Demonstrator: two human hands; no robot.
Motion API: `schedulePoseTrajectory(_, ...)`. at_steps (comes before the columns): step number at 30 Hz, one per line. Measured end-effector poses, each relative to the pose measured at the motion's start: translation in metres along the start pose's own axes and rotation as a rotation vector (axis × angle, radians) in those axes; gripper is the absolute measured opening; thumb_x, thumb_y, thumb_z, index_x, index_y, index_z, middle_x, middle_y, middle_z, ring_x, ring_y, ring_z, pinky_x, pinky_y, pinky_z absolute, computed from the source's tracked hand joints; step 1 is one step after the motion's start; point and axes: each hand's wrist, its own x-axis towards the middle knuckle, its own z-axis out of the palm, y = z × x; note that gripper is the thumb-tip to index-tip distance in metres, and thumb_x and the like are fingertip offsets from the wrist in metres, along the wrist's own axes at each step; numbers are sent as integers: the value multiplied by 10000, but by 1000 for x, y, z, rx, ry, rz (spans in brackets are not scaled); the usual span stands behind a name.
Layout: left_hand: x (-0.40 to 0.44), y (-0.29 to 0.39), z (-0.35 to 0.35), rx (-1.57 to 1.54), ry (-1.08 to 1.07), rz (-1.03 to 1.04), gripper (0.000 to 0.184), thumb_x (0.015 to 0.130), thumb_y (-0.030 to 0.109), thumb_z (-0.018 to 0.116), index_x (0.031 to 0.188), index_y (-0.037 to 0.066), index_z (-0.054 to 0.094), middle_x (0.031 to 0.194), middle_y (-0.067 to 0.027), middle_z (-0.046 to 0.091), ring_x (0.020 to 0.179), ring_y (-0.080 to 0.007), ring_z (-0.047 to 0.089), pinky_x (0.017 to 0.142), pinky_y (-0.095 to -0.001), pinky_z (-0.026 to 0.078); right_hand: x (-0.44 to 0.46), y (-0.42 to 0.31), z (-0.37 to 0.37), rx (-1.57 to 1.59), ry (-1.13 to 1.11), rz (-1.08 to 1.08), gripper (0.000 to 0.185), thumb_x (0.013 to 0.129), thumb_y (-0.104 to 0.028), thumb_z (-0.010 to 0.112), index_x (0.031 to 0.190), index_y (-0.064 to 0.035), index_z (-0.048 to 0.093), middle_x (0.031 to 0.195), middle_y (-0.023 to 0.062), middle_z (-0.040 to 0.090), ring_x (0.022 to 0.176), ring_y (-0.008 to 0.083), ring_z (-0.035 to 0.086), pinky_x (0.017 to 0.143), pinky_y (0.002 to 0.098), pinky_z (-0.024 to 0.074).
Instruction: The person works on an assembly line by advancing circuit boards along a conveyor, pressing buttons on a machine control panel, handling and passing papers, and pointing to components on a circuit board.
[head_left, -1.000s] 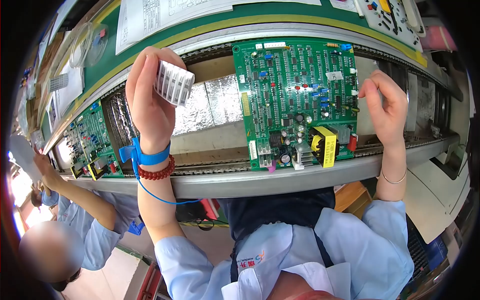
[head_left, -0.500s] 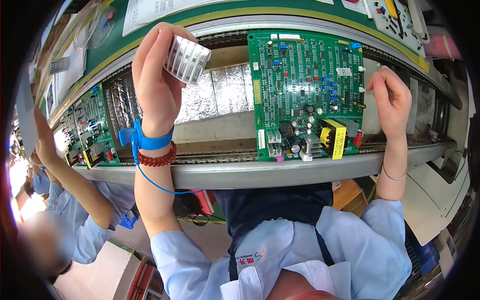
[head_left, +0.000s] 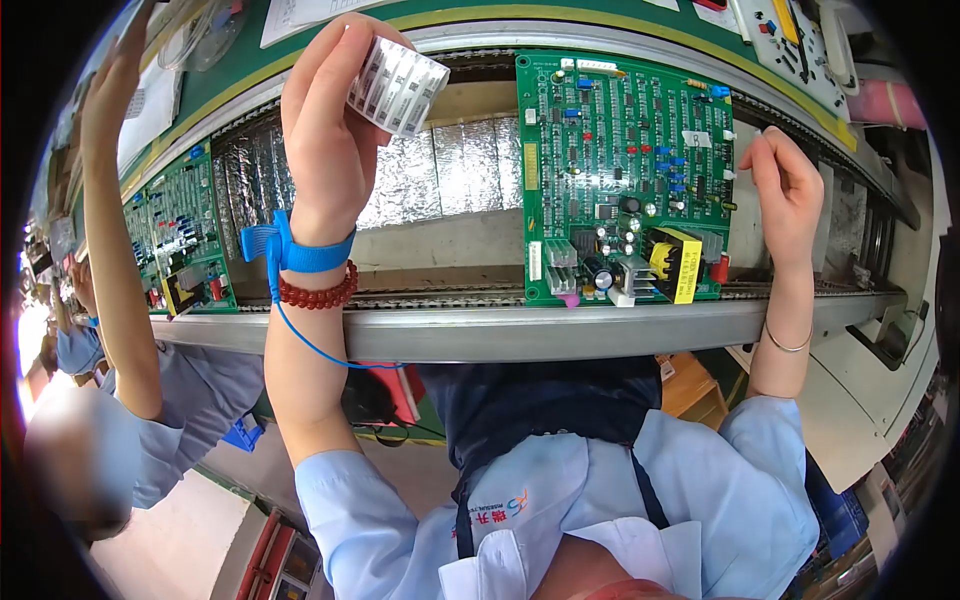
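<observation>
Wrapped round a white sheet of printed labels (head_left: 399,86), my left hand (head_left: 335,110) is raised over the conveyor, left of the large green circuit board (head_left: 600,130). A blue strap and red beads circle that wrist. The board lies flat on the rails, with a small white label at its upper right and a yellow transformer (head_left: 676,264) at its lower right. My right hand (head_left: 785,185) is just beyond the board's right edge, thumb and fingertips pinched together; whatever is between them is too small to make out.
A second green board (head_left: 180,235) lies on the conveyor at the left, near a co-worker's raised arm (head_left: 120,230). The metal rail (head_left: 460,335) runs along the near side. Papers and a tray of small parts (head_left: 790,50) are behind the conveyor.
My left hand has moved up and right with the label sheet. The large board appears shifted slightly right and up in view. The co-worker's arm has risen at the left.
</observation>
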Motion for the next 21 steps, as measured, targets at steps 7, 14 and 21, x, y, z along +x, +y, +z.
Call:
schedulePoseTrajectory(7, 0, 4, 2, 18, 28, -13, 280, 924, 203, 359, 745, 15, 465, 700, -71, 475, 587, -100, 400, 524, -224, 315, 2, -8, 3, -68, 43, -16, 179, 845, -30, 521, 679, 29, 487, 632, 40, 483, 597, 92, 440, 561, 224, 347)
schedulePoseTrajectory(14, 0, 1, 1, -42, -2, 3, 288, 931, 257, 409, 783, 45, 537, 649, 5, 520, 494, -20, 429, 401, -159, 290, 2, -13, 3, -76, 43, -47, 166, 821, -11, 529, 665, 30, 490, 598, 49, 472, 551, 108, 429, 529, 243, 342)
schedulePoseTrajectory(21, -1, -1, -1, -43, -4, -8, 281, 933, 254, 412, 783, 51, 536, 661, 2, 522, 503, -22, 425, 405, -161, 287, 1, -14, 4, -81, 18, -52, 152, 820, -15, 527, 680, 32, 494, 611, 49, 476, 548, 108, 429, 520, 243, 340)
